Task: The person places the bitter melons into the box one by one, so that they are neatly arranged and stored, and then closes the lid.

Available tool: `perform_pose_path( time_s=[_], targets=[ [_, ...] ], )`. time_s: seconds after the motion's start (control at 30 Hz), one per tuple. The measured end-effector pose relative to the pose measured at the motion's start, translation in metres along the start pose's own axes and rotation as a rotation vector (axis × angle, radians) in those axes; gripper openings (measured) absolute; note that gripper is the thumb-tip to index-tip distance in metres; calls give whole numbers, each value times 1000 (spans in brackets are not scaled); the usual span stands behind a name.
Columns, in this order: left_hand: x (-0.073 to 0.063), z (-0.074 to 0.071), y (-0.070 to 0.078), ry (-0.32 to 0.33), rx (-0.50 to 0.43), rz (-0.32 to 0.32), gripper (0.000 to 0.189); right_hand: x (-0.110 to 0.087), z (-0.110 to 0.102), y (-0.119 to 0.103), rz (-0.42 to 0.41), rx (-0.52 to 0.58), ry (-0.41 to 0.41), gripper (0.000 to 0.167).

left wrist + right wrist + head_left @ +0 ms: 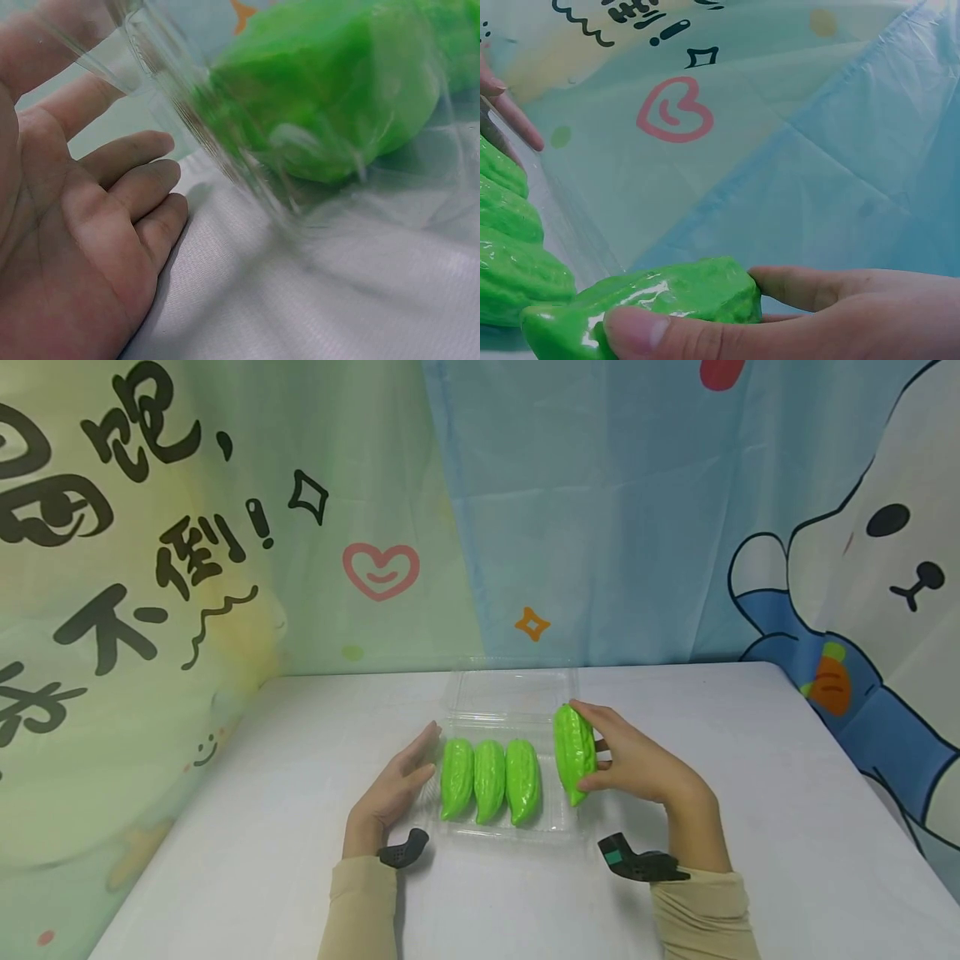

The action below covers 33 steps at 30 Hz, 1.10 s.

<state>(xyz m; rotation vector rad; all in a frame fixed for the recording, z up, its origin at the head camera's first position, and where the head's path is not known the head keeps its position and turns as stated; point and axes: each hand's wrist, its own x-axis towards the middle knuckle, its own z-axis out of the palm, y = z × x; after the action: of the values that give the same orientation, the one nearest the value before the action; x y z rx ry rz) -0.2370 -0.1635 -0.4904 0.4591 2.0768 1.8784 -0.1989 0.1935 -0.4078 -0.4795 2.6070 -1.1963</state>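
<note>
A bright green bitter melon is held by my right hand, thumb near its lower tip and fingers at its upper end. In the right wrist view the thumb presses the shiny side of this bitter melon. It is over the right part of a clear plastic box. Three more bitter melons lie side by side in the box's left and middle. My left hand rests at the box's left wall, its fingers relaxed in the left wrist view, next to the clear wall.
The box's clear lid stands open behind it, toward the table's back edge. A white cloth covers the table. A printed curtain hangs behind and at the sides. Dark wrist devices sit on both wrists.
</note>
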Motion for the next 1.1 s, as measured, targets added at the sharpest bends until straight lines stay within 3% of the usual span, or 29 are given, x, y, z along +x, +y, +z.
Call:
perform_pose_path(
  time_s=[0.33, 0.83, 1.1],
  targets=[
    [-2, 0, 3, -7, 11, 4, 81, 6, 6, -4, -16, 13, -22, 106],
    [-1, 0, 2, -2, 3, -8, 71, 12, 16, -8, 6, -55, -16, 109],
    [7, -5, -20, 23, 19, -8, 68, 13, 19, -12, 32, -130, -7, 108]
  ],
)
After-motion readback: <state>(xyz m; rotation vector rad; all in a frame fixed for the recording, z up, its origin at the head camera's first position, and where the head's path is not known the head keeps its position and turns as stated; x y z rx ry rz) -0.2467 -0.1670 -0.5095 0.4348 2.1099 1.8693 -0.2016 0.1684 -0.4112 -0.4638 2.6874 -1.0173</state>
